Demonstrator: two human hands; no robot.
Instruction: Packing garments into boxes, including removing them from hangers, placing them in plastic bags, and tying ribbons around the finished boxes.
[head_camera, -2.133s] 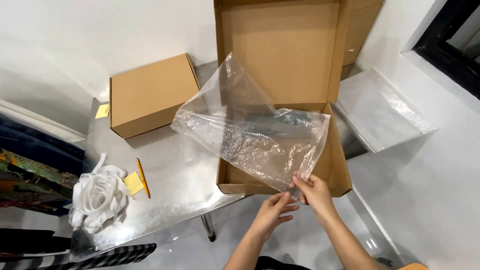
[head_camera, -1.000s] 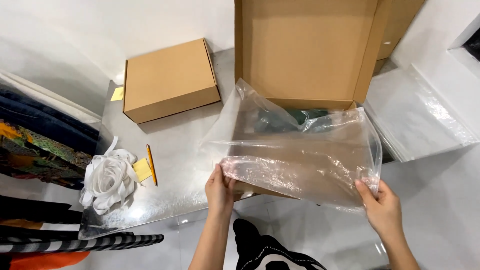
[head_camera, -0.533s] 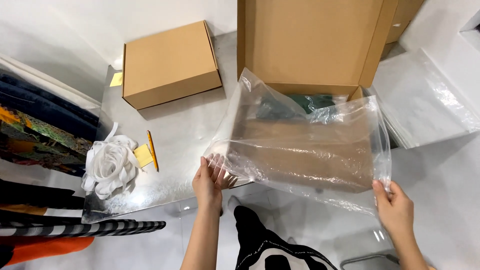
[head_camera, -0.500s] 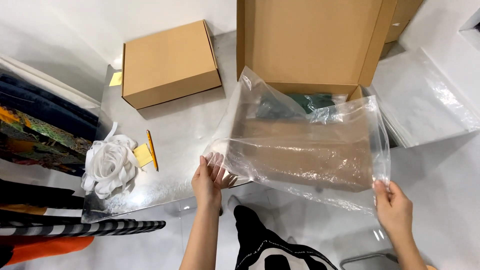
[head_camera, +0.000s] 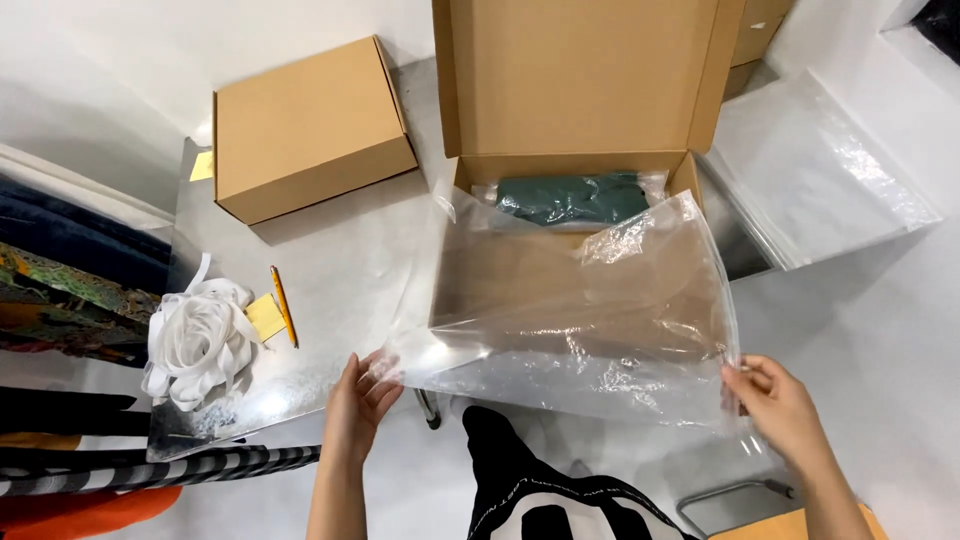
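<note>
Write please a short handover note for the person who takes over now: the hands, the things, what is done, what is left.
Left hand: grips the near left corner of the large clear plastic bag.
Right hand: pinches the bag's near right corner.
The bag is stretched flat over the open brown cardboard box on the metal table.
Done: a dark green wrapped item lies in the box.
Left: the bag is empty, not yet in the box.

Hands, together at bag's near corner two seconds ago, now wide apart: left hand (head_camera: 358, 400) grips left corner, right hand (head_camera: 782, 405) right corner. Clear plastic bag (head_camera: 580, 320) now spread flat over open box (head_camera: 560, 250), no longer bunched.
</note>
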